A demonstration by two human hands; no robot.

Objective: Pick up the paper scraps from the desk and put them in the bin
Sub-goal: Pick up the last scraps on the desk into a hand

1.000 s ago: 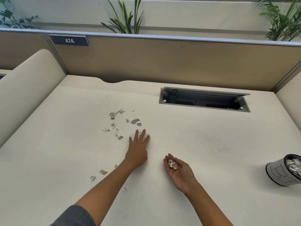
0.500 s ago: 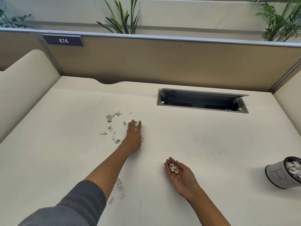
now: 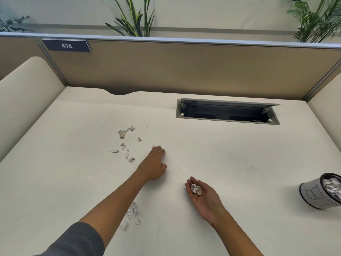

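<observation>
Small white and tan paper scraps (image 3: pixel 124 145) lie scattered on the cream desk (image 3: pixel 230 163), left of centre. My left hand (image 3: pixel 154 166) reaches into their right edge, its fingertips curled over a few scraps (image 3: pixel 159 149). A second little cluster of scraps (image 3: pixel 133 209) lies beside my left forearm. My right hand (image 3: pixel 204 194) rests palm up near the middle of the desk, with crumpled scraps (image 3: pixel 196 189) lying on its fingers. The white bin (image 3: pixel 313 195), lettered in pen and full of paper, stands at the far right edge of the view.
An open cable tray (image 3: pixel 227 112) is sunk into the desk at the back right. A tan partition (image 3: pixel 184 67) with a "474" plate (image 3: pixel 66 46) closes the back, and cream side panels (image 3: pixel 27 93) flank the desk. Plants stand behind the partition.
My left hand reached forward into the scraps and its straight fingers have curled over a few of them. My right hand stays palm up with its scraps.
</observation>
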